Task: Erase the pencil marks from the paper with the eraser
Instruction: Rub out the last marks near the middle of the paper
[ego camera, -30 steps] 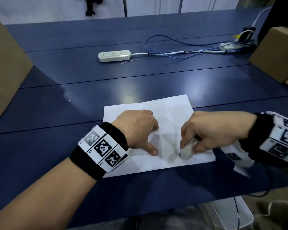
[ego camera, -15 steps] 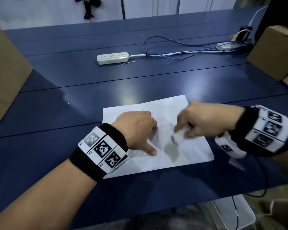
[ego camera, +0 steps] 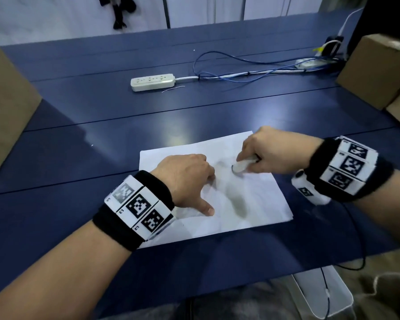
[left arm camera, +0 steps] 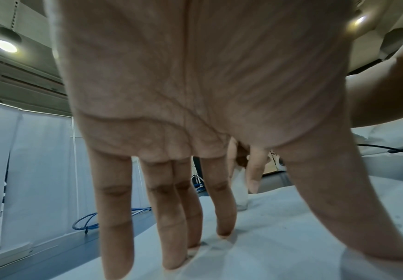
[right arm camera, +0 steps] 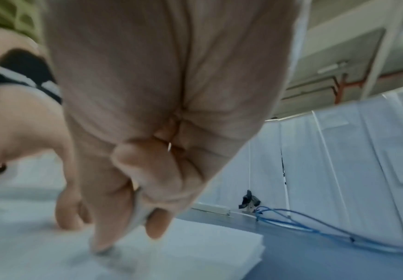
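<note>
A white sheet of paper [ego camera: 259,204] lies on the dark blue table [ego camera: 79,135]. My left hand [ego camera: 189,179] presses down on its left half with straight spread fingers [left arm camera: 171,217] and the thumb stretched toward me. My right hand [ego camera: 263,155] pinches a white eraser [ego camera: 241,166] and holds its tip on the paper's upper right part, by a short curved pencil mark [ego camera: 234,170]. A grey smudge [ego camera: 238,202] shows lower on the sheet. In the right wrist view the eraser [right arm camera: 139,208] sits between the pinching fingers, blurred.
A white power strip [ego camera: 151,82] with blue and white cables [ego camera: 240,72] lies farther back. Cardboard boxes stand at the left edge [ego camera: 7,107] and the right edge [ego camera: 376,70]. A white bin [ego camera: 321,294] stands below the table's near edge.
My right hand with the eraser has moved away from me, from the paper's lower right to its upper right. The grey smudge is now uncovered. My left hand stays in place.
</note>
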Available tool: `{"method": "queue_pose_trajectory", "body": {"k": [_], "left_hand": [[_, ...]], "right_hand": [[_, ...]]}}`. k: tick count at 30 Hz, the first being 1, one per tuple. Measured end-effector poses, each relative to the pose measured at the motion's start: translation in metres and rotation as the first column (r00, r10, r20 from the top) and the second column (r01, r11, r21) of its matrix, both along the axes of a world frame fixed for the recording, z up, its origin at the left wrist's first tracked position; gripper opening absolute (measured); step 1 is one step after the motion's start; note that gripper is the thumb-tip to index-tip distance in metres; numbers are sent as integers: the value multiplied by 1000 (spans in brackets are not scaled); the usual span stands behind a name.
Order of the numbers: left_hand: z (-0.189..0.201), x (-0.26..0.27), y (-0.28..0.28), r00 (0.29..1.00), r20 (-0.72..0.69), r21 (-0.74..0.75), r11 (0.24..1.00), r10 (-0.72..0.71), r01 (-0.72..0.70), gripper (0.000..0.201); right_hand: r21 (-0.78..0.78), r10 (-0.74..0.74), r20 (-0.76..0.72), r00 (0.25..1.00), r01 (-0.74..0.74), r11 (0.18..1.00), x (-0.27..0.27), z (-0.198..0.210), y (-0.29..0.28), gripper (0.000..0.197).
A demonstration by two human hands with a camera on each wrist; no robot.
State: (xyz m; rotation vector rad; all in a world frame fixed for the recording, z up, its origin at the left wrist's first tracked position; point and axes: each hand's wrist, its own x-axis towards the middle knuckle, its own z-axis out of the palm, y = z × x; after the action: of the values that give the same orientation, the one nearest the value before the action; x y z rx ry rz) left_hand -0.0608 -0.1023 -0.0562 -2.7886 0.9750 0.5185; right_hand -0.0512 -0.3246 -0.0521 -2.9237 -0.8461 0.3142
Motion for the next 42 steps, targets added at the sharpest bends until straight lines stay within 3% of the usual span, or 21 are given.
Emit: {"method": "queue_pose_trajectory", "body": {"k": [3,7,10,13,15,17,20,23,26,28,32,39,42], "left_hand": [[-1,1,0,1000,1,1,1000,3,-3,67],[-2,2,0,1000,6,11,1000,1,-1,66],[-2,2,0,1000,5,11,1000,-2,2,65],[-1,1,-1,1000,2,6,1000,-1,1,64],[-1,1,0,1000,5,5,1000,0,0,64],[-2,2,0,1000,10,7,1000,-1,1,66],[-3,2,0,1000,11,13,1000,-1,1,69],[-1,2,-1,1000,5,14,1000,-1,1,67],[0,0,-2,1000,0,12,1000,-2,2,67],[0,0,-1,1000,1,11,1000,3,-3,66],[-1,1,0,1000,3,18,1000,-4,4,67],[0,1,-1,1000,-6,18,1000,-5,6,67],[-1,0,0,1000,-6,19,1000,1,-1,66]], "right_hand": [[11,89,-14,996,-89,996,-13,1,-4,31],[25,208,-336,919,-212,977,-48,9,-3,33],[-18,81,-230,970,-87,996,-25,3,-5,34],[-22,-32,-88,996,30,999,-10,1,-11,58],[4,38,-50,998,-38,999,-24,3,-11,46],[39,161,-150,976,-157,987,-46,8,-8,31],[4,178,-299,938,-186,983,-52,10,-3,34],[-15,-4,-136,991,2,1000,-18,2,-5,31],[-15,-90,-13,996,90,996,2,1,-9,42],[-11,-23,-19,1000,23,1000,-11,3,-8,29],[-32,160,-314,936,-179,983,-48,11,-3,33],[-16,-20,12,1000,20,1000,-3,-2,-13,22],[15,119,-115,986,-118,993,-31,4,-13,27]]}}
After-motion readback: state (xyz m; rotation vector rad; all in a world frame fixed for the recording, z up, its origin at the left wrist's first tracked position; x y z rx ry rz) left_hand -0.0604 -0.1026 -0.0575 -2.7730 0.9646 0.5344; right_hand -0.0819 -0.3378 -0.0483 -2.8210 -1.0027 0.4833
